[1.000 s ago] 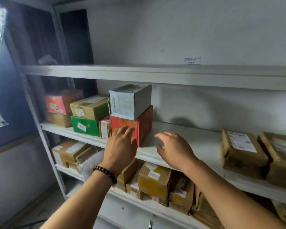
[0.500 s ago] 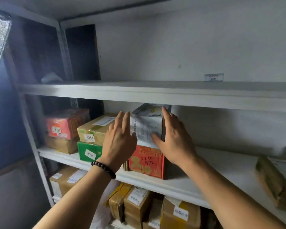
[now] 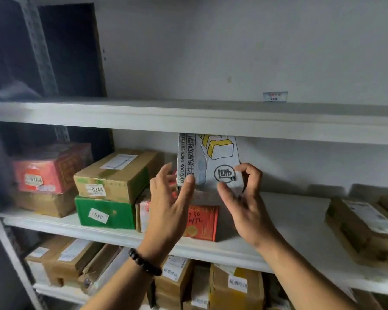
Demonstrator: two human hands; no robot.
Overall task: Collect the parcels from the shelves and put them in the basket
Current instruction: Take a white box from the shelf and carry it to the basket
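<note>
A white printed box [image 3: 207, 163] is tipped up on end above the red box [image 3: 203, 222] on the middle shelf [image 3: 278, 220], its top near the shelf above. My right hand [image 3: 244, 204] grips its lower right corner between thumb and fingers. My left hand [image 3: 168, 202] is at the box's lower left edge, fingers spread, fingertips touching it. A dark bead bracelet [image 3: 143, 262] is on my left wrist. No basket is in view.
Left of the red box stand a brown box marked 0244 [image 3: 114, 175] on a green box [image 3: 103, 212], and a red box [image 3: 52, 167] on a brown one. Flat brown parcels [image 3: 365, 222] lie at the right. Several parcels [image 3: 211, 285] fill the lower shelf.
The white box has been lifted off the red box and tipped upright. Both hands moved from the red box's front up to the white box, then down to its bottom edge.
</note>
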